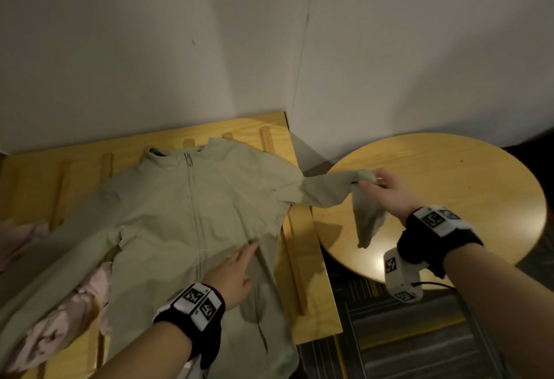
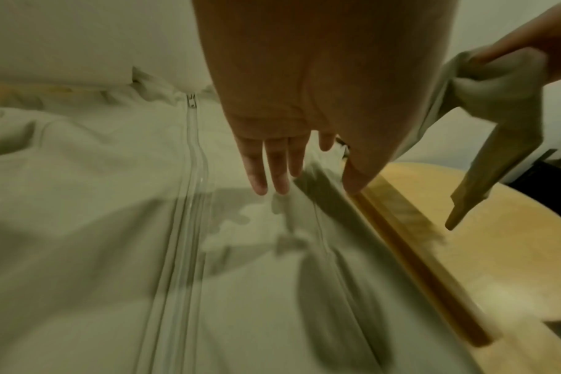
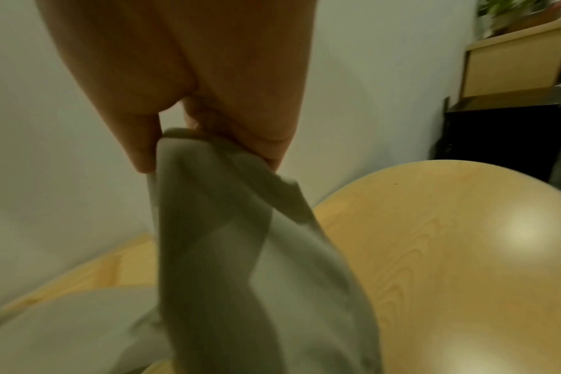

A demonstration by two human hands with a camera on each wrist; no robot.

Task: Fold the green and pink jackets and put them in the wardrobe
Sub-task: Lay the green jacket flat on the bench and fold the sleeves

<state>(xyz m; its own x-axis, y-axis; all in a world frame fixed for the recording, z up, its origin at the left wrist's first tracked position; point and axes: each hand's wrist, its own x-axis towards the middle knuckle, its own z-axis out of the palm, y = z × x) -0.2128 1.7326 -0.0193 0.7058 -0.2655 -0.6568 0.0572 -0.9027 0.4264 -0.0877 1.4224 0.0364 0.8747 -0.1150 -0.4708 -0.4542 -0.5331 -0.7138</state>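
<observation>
The green jacket (image 1: pixel 186 213) lies front up, zipped, on a slatted wooden bench (image 1: pixel 311 303). My left hand (image 1: pixel 236 270) rests flat with straight fingers on its right front panel, just right of the zipper (image 2: pixel 192 177). In the left wrist view the left hand's fingers (image 2: pixel 273 167) hover close over the cloth. My right hand (image 1: pixel 386 190) grips the jacket's right sleeve (image 1: pixel 326 190) near its end, lifted over the round table; the cuff (image 1: pixel 367 222) hangs down. In the right wrist view the sleeve (image 3: pixel 228 227) is pinched between thumb and fingers. The pink jacket (image 1: pixel 57 318) lies crumpled partly under the green one at left.
A round wooden table (image 1: pixel 467 187) stands right of the bench, close to the white wall (image 1: pixel 209 49). Dark striped carpet (image 1: pixel 404 342) shows below. In the right wrist view a dark cabinet (image 3: pixel 497 141) with a wooden top stands at the far right.
</observation>
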